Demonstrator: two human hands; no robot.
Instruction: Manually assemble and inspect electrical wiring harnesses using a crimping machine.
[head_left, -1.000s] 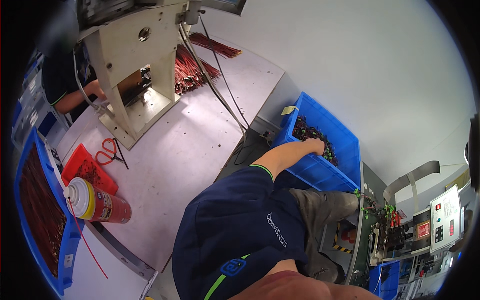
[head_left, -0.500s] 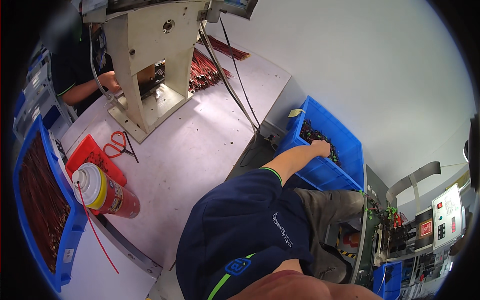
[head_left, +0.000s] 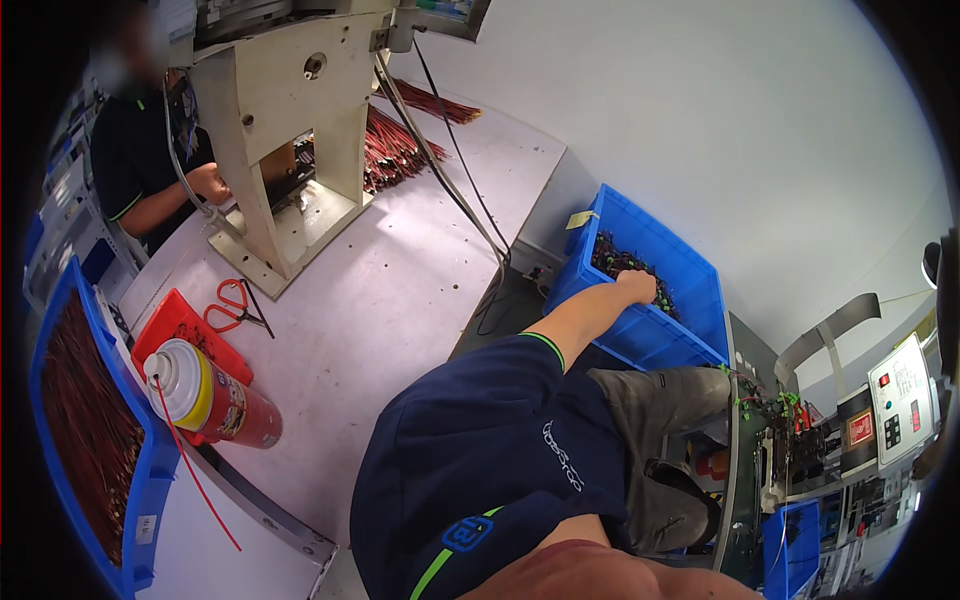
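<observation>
My left hand (head_left: 636,287) reaches into a blue plastic bin (head_left: 676,252) and is down at its contents. Its fingers are curled at a heap of thin dark wires with small green ends (head_left: 665,300); the fingertips are partly hidden by the hand itself. The bare forearm crosses the bin's near wall, coming out of a dark blue short sleeve with a green edge. Only my left arm shows; my right hand is out of the picture.
On the white table (head_left: 400,290) are a heavy cream machine frame (head_left: 225,130), scissors (head_left: 232,305), a red tray (head_left: 178,312), a spray can (head_left: 235,408) and red wire bundles (head_left: 395,150). A co-worker's hand (head_left: 208,185) is behind the frame. At right stands a control box (head_left: 903,400).
The whole view has shifted slightly. My left hand stays in the blue bin at the wires, with only a small change in how the fingers lie.
</observation>
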